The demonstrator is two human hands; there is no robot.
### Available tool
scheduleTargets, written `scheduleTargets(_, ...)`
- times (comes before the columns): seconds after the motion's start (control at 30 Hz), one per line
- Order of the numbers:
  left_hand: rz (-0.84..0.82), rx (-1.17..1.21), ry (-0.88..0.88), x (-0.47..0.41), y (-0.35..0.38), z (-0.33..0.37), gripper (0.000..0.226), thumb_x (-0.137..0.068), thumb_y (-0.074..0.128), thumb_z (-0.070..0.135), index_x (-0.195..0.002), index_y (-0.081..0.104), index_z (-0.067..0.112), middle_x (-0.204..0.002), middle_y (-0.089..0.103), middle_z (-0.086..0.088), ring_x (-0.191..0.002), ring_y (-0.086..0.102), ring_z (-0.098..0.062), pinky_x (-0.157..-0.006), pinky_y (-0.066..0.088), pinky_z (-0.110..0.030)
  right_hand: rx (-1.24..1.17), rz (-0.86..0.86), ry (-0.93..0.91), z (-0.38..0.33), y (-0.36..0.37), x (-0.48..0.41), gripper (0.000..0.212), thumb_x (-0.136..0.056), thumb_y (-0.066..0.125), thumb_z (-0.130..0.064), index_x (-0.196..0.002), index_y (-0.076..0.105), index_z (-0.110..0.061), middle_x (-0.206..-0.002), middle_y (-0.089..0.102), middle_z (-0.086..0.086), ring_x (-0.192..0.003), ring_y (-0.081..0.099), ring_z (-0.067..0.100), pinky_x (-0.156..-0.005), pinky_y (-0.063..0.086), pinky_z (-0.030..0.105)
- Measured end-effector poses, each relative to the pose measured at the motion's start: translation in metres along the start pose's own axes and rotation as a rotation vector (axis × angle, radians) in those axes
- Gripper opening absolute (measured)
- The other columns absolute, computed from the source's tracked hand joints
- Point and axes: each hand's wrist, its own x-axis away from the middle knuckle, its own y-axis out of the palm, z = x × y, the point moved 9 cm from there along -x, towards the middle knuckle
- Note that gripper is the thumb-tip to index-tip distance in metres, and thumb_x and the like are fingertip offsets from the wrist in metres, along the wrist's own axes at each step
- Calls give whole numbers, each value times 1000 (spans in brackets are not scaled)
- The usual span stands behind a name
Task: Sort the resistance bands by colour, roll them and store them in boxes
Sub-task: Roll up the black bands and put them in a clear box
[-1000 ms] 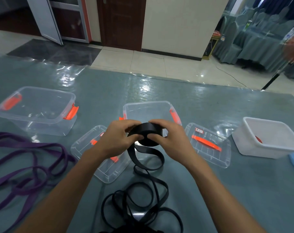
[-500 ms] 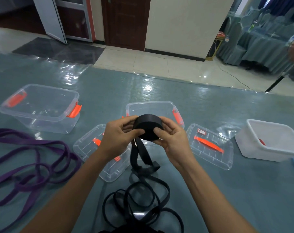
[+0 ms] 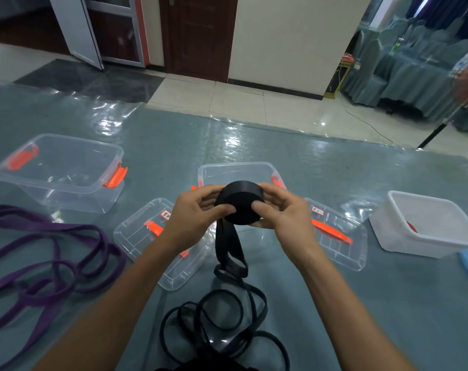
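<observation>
The left hand [image 3: 198,214] and right hand [image 3: 285,216] hold a roll of black band [image 3: 240,203] above the counter [image 3: 361,303], the fingers [image 3: 262,208] of both clamped on its sides. Its unrolled tail [image 3: 228,246] hangs down to a loose black heap [image 3: 214,317]. A clear open box [image 3: 236,171] stands just behind; purple bands [image 3: 53,263] lie at left.

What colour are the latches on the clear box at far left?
Orange latches on the clear plastic box, head view.
</observation>
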Motion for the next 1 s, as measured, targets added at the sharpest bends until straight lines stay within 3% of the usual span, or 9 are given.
scheduleTargets(0.2,1,-38,5,0,-3,3,41,-82,78,10,-109,74,39,-108,77,5,-104,73,-16,-91,56,-25,-223,-42,69,14,12,9,33,-91,63,6,-123,62,-3,-114,73,14,-111,68,34,-94,56,53)
scheduleTargets(0.27,-30,-169,15,0,-5,1,38,-82,79,9,-110,73,32,-104,77,7,-100,73,-14,-92,55,-24,77,-48,-50,3,9,10,37,-89,70,-1,-124,63,-11,-115,73,0,-113,68,19,-100,54,40)
scheduleTargets(0.37,-108,-392,87,0,1,6,31,-82,79,12,-110,74,25,-97,75,14,-94,72,-10,-86,52,-16,601,-94,-218,-16,16,9,40,-86,76,-20,-124,65,-27,-110,65,-30,-109,58,-10,-90,45,7)
scheduleTargets(0.43,-122,-377,81,-1,5,8,31,-81,80,16,-108,73,28,-97,75,16,-94,72,-9,-87,51,-14,655,-133,-230,-21,17,7,32,-86,75,-20,-116,68,-29,-104,66,-31,-105,58,-11,-85,41,3)
scheduleTargets(0.5,-89,-298,54,-2,4,7,33,-79,84,18,-106,73,33,-98,76,14,-95,73,-9,-88,53,-16,584,-107,-216,-23,11,5,30,-84,75,-15,-112,70,-26,-103,70,-24,-104,61,-5,-89,43,9)
scheduleTargets(0.63,-10,-126,14,2,-2,2,37,-77,83,30,-111,73,37,-104,78,9,-100,74,-14,-91,57,-25,149,6,-82,-15,-7,2,31,-87,70,-1,-112,72,-20,-120,71,8,-107,70,18,-88,59,43)
scheduleTargets(0.7,6,-67,7,6,-1,0,36,-78,80,31,-112,74,37,-108,77,7,-103,74,-15,-94,56,-25,-79,-1,-17,-8,-8,2,32,-89,67,1,-111,73,-21,-120,71,14,-107,71,26,-80,62,41)
scheduleTargets(0.8,21,4,6,6,0,0,34,-83,79,22,-115,74,32,-112,77,3,-106,73,-18,-94,55,-25,-285,-19,54,4,3,7,29,-93,61,4,-117,67,-12,-117,72,14,-111,69,31,-86,60,46)
scheduleTargets(1.0,-22,-51,-28,8,2,-6,34,-84,76,12,-112,74,32,-108,77,4,-104,73,-16,-92,55,-23,-246,-27,95,22,5,17,33,-96,58,1,-128,59,-6,-124,69,16,-116,67,31,-98,54,52)
